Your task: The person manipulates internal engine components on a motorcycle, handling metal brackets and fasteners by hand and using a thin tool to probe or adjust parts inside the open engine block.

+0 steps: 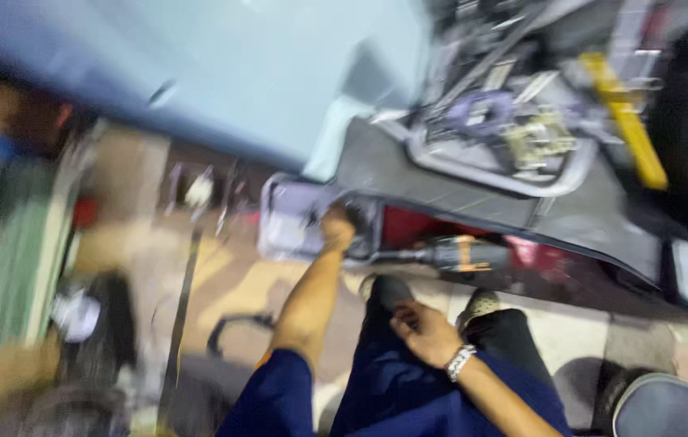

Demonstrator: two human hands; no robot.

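The whole view is motion-blurred. My left hand [337,226] reaches forward to the dark bumper edge [441,190] of a car, beside a pale headlight [291,218]. Its fingers look curled there, but the blur hides what they grip. Just right of that hand, a dark and orange power driver [461,255] lies level under the bumper, its bit pointing left. My right hand [425,332], with a metal band on the wrist, rests on my blue-trousered thigh and holds nothing.
A light blue hood [239,73] stands raised at the upper left. The open engine bay [514,129] shows a yellow bar [627,121]. Blurred tools and a dark bag [101,324] lie on the floor at the left. A rounded grey object [667,405] sits at the lower right.
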